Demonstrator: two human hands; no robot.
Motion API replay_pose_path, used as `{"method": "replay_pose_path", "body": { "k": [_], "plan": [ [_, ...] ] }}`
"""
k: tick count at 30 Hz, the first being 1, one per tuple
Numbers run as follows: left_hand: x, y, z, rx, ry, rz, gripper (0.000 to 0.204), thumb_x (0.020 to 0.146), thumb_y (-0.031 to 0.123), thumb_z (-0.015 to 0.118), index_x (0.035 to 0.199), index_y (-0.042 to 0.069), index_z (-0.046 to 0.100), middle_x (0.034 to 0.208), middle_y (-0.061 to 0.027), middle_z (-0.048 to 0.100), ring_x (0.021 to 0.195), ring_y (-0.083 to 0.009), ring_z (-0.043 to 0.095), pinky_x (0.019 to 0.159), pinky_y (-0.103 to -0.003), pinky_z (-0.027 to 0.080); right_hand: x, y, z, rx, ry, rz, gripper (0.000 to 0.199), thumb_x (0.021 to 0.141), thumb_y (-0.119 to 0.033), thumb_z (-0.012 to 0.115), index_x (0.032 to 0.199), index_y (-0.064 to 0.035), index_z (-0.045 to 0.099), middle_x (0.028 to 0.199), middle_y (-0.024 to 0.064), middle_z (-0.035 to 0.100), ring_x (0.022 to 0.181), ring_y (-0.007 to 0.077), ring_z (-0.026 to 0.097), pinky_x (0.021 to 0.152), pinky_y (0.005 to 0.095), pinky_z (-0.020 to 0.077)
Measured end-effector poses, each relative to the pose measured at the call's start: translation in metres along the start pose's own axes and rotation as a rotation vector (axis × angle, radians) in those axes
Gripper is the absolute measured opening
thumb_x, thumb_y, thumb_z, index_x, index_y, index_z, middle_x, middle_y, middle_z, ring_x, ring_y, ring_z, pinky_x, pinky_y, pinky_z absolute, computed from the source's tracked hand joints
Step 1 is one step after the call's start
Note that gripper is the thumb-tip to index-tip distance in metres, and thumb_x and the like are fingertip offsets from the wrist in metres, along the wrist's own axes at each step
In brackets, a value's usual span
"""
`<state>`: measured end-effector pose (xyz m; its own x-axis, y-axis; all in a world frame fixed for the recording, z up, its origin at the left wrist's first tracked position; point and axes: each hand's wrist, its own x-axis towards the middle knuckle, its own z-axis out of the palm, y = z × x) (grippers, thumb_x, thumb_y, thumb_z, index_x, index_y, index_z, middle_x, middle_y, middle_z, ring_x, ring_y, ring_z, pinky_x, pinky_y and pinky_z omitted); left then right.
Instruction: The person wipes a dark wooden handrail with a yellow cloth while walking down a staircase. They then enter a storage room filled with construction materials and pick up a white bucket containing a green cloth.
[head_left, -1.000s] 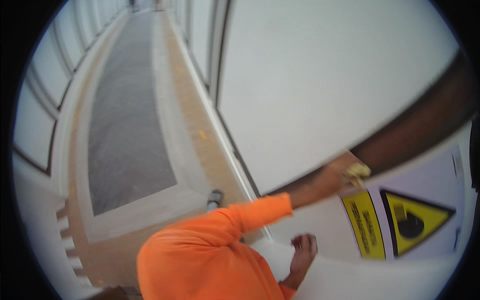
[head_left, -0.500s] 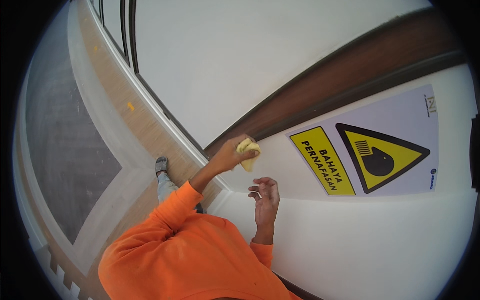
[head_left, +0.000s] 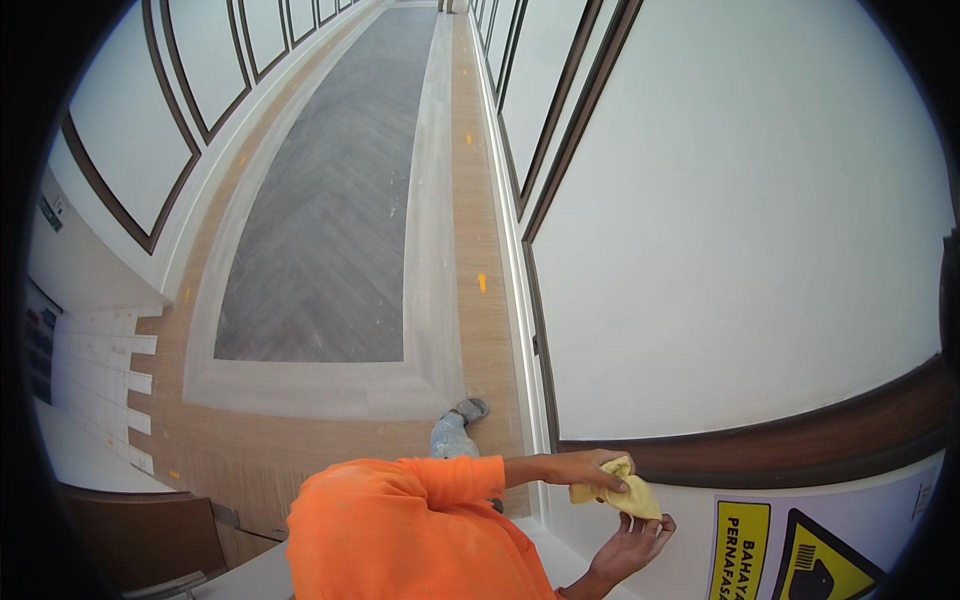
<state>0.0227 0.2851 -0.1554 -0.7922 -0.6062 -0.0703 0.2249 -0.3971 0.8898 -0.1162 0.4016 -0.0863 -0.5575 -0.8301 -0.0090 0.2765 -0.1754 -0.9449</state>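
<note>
Both hands meet just left of the yellow warning sign (head_left: 790, 555) on the white wall (head_left: 740, 220). Left hand (head_left: 585, 467) is closed on a yellow cloth (head_left: 618, 493), gripping it from above. Right hand (head_left: 635, 540) lies open, palm up, under the cloth, fingertips touching it. Half a second ago the cloth was pressed against the dark brown trim (head_left: 800, 450) above the sign; it is now off the trim, between the hands.

White wall (head_left: 740, 250) blocks right of the hands; corridor floor (head_left: 330, 250) lies open left
</note>
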Motion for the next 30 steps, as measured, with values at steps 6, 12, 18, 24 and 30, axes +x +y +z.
{"method": "replay_pose_path", "body": {
  "k": [6, 12, 18, 24, 30],
  "plan": [
    [-0.018, 0.018, -0.047, -0.034, -0.255, -0.131, 0.045, 0.094, 0.023, 0.072, 0.133, 0.009, 0.056, 0.121, -0.0033, 0.06, 0.106, -0.0144, 0.06, 0.086, -0.032, 0.053, 0.03, -0.011, -0.011, 0.076, -0.095, -0.183, 0.025, 0.106, -0.025, 0.049, 0.123, -0.0067, 0.047, 0.115, 0.0095, 0.054, 0.109, 0.0227, 0.057, 0.095, 0.0412, 0.0472],
    [-0.015, 0.007, -0.072, 0.109, -0.494, -0.207, 0.049, 0.091, 0.021, 0.074, 0.135, 0.012, 0.056, 0.118, -0.0043, 0.061, 0.109, -0.0171, 0.057, 0.088, -0.032, 0.047, 0.033, -0.018, 0.034, 0.103, 0.134, -0.258, 0.025, 0.101, -0.038, 0.058, 0.106, -0.0141, 0.053, 0.098, 0.0088, 0.063, 0.091, 0.0226, 0.063, 0.074, 0.0367, 0.0556],
    [0.013, 0.068, -0.088, 0.241, -0.591, -0.342, 0.064, 0.087, 0.027, 0.079, 0.141, 0.015, 0.047, 0.121, -0.0116, 0.061, 0.106, -0.0202, 0.059, 0.083, -0.036, 0.052, 0.052, -0.019, 0.081, 0.196, 0.15, -0.432, 0.02, 0.097, -0.019, 0.055, 0.106, -0.0013, 0.054, 0.104, 0.0102, 0.055, 0.096, 0.022, 0.059, 0.08, 0.0371, 0.0549],
    [0.059, 0.079, -0.133, 0.222, -0.561, -0.243, 0.075, 0.087, 0.019, 0.08, 0.146, 0.009, 0.035, 0.133, -0.0151, 0.058, 0.129, -0.025, 0.054, 0.106, -0.041, 0.045, 0.088, -0.01, 0.091, -0.073, 0.32, -0.655, 0.009, 0.094, -0.002, 0.064, 0.088, -0.0021, 0.057, 0.113, 0.0123, 0.059, 0.102, 0.0238, 0.058, 0.093, 0.0362, 0.0489],
    [0.081, 0.087, -0.142, -0.16, -0.746, -0.444, 0.068, 0.089, 0.001, 0.075, 0.144, 0.009, 0.035, 0.13, -0.0119, 0.064, 0.125, -0.0206, 0.058, 0.107, -0.037, 0.044, 0.111, -0.033, 0.128, -0.218, 0.794, -0.868, 0.014, 0.09, 0.011, 0.06, 0.099, 0.0003, 0.063, 0.107, 0.012, 0.065, 0.101, 0.0194, 0.063, 0.094, 0.0326, 0.0501]
  ]
}}
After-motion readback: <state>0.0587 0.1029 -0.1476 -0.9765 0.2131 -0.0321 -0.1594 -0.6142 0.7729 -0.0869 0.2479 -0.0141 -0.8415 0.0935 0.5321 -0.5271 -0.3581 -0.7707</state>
